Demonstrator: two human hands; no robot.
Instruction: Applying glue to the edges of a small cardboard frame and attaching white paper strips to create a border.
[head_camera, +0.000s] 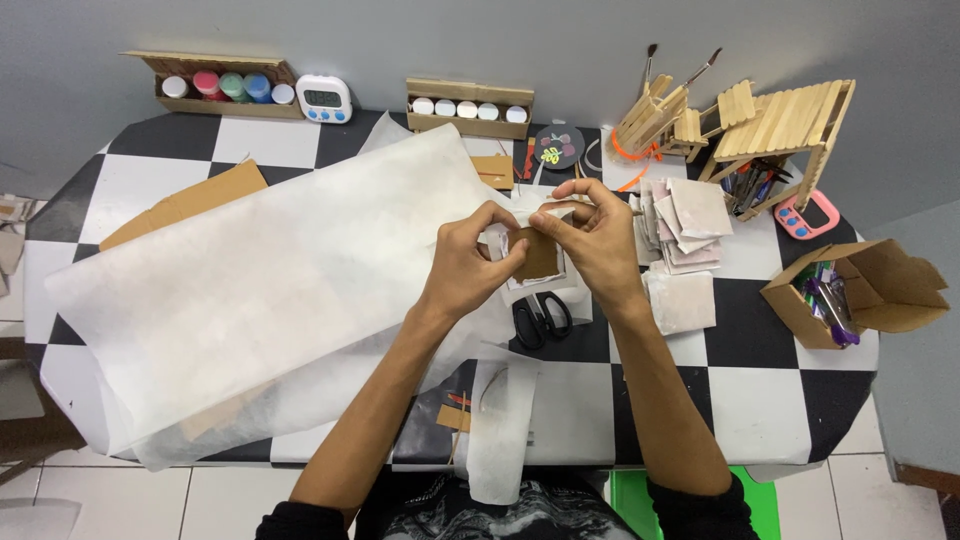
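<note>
Left hand (465, 262) and right hand (600, 235) both pinch cardboard square (540, 252), held above scissors (541, 318). White paper partly folded over square's edges; brown face exposed, wrap looks unfinished. Right of scissors: stack of wrapped squares (686, 222), judged done. Left of scissors: big paper sheet (270, 280) across counter (760, 390), more cardboard (190, 200) under it.

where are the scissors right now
In the head view, the black-handled scissors lie on the checkered table just below the two hands, under the brown card square they hold, left of a white tile.
</note>
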